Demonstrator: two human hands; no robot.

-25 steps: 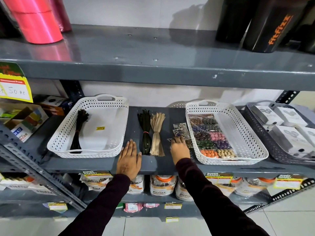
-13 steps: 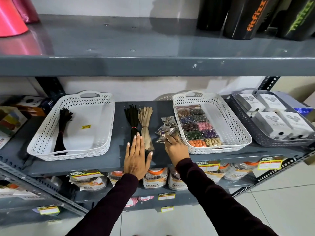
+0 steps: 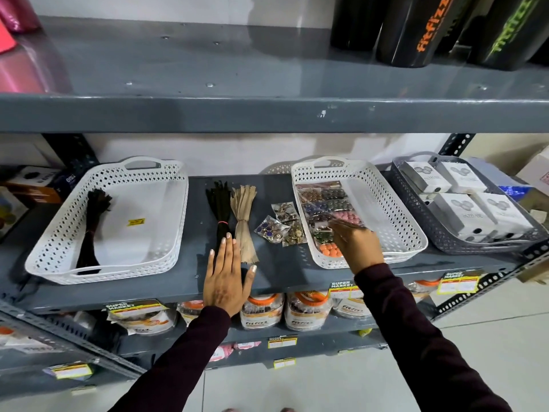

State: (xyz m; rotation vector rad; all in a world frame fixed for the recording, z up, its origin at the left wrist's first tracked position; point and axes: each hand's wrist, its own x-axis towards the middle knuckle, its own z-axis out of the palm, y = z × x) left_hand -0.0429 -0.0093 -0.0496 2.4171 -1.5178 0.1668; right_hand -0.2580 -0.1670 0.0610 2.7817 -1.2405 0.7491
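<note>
I see the left hand (image 3: pixel 226 279) flat, fingers straight and together, resting on the near end of the black bundle of strips with a red band (image 3: pixel 219 207), on the grey metal shelf (image 3: pixel 282 272). The right hand (image 3: pixel 358 248) hovers over the coloured button packets (image 3: pixel 322 199) in the right white perforated plastic basket (image 3: pixel 413 234); blur hides whether its fingers pinch anything.
</note>
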